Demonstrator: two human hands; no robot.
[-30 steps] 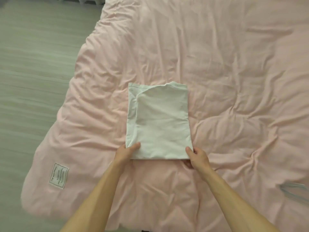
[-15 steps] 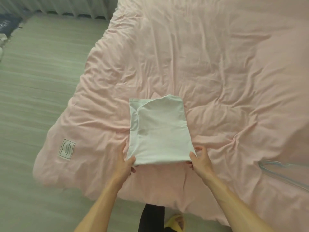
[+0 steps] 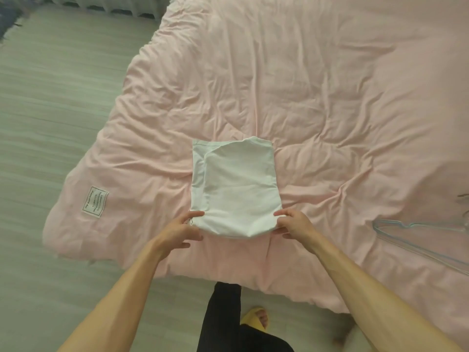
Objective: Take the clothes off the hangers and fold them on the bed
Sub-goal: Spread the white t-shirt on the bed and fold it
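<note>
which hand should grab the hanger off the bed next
Right. The right hand grips the folded white garment on the side where the blue hanger lies; the left hand would likely have to cross over.

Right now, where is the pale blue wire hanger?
In the head view, the pale blue wire hanger lies on the pink duvet at the right edge, just beyond the right hand gripping the folded white garment.

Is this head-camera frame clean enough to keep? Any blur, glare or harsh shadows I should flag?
Head view: light is soft and even, with no glare and only faint crease shadows on the pink duvet. The folded white garment is reasonably sharp. The floor at bottom right is smeared. The duvet label has unreadable print. The clear hanger shows only faintly.
</note>
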